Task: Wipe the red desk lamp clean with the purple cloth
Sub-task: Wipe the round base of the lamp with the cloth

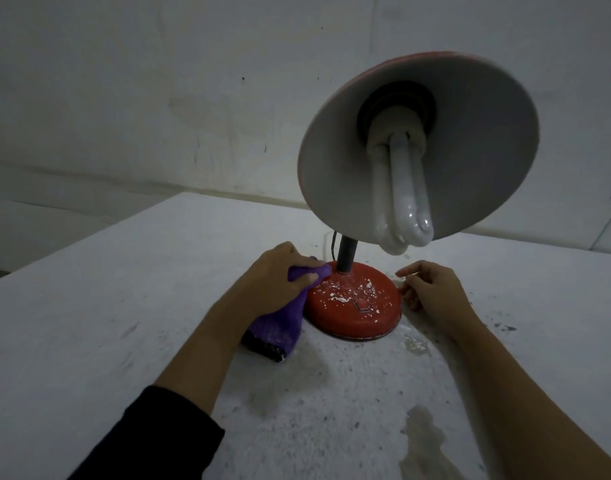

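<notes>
The red desk lamp stands mid-table with its round red base [352, 306] speckled with white crumbs around a small switch. A dark stem rises from the base to the tilted shade [470, 98], whose grey inside and white bulb face me. My left hand [273, 282] grips the purple cloth [283, 327] and holds its tip against the base's left top, beside the stem. The cloth's tail hangs down to the table. My right hand [432, 289] rests at the base's right rim with its fingers loosely curled, holding nothing.
The white table [124, 306] is dusty, with white grit and damp stains near its front. A dark cord [333, 244] runs off behind the stem. A plain white wall stands close behind the table.
</notes>
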